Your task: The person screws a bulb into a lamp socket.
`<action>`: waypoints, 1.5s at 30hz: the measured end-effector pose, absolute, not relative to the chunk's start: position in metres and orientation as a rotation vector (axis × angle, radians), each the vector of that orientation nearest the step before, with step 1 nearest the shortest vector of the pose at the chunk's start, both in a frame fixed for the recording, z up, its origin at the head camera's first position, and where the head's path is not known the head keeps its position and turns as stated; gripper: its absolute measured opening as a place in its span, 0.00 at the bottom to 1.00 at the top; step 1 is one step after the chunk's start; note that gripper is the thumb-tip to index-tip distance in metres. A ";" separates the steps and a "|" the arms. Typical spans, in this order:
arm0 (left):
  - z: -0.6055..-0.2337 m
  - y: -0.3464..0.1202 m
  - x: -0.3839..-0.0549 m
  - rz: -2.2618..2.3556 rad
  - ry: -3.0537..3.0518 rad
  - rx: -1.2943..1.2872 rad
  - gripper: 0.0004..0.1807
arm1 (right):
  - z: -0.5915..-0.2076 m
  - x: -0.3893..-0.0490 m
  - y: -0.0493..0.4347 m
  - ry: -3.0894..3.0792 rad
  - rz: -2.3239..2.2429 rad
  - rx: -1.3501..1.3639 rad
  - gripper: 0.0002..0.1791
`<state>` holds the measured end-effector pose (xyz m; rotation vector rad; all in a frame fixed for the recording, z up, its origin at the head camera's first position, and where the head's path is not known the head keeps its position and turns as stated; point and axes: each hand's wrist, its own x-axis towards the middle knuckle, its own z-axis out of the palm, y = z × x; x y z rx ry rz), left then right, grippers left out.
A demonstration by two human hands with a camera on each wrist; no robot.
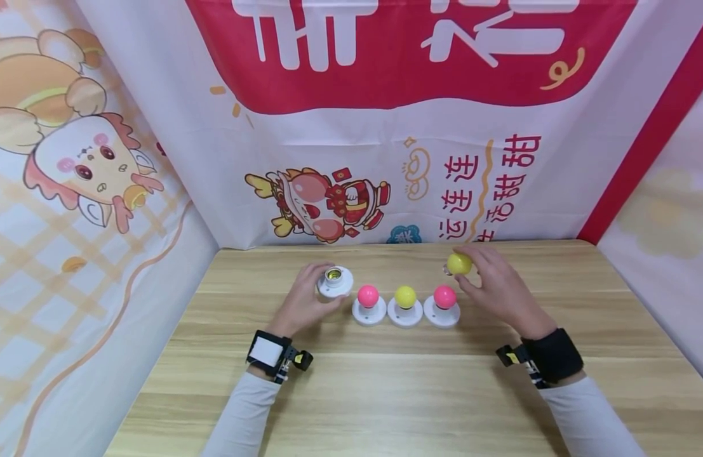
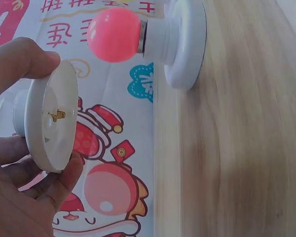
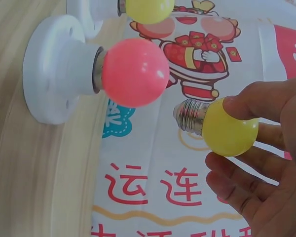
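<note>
My left hand [image 1: 310,301] grips a white round lamp holder [image 1: 335,282] by its rim, raised off the table with its bare socket facing up. In the left wrist view the hollow underside of this lamp holder [image 2: 61,133] shows brass contacts. My right hand [image 1: 498,285] pinches a yellow light bulb [image 1: 459,263] by its globe. Its metal screw base [image 3: 191,116] points away from the palm in the right wrist view. Between the hands stand a pink bulb [image 1: 368,296], a yellow bulb [image 1: 405,296] and another pink bulb [image 1: 445,296], each upright in a white lamp holder.
The three lamp holders stand in a row on a wood-grain table [image 1: 385,393]. Behind the table's far edge hangs a printed cloth [image 1: 340,133] with red and white patterns. Another patterned cloth [image 1: 128,304] hangs along the left side.
</note>
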<state>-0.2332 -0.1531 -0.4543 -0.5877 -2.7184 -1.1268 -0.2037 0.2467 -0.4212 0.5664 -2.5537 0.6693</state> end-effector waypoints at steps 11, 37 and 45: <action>-0.458 -0.137 -0.233 -1.145 -2.682 -0.717 0.40 | -0.417 -0.200 0.236 -2.510 0.706 0.623 0.34; -0.459 -0.089 -0.230 -1.138 -2.652 -0.922 0.39 | -0.403 -0.190 0.214 -2.484 0.726 0.723 0.33; -0.458 -0.081 -0.225 -1.176 -2.615 -0.999 0.38 | -0.398 -0.183 0.203 -2.447 0.701 0.776 0.33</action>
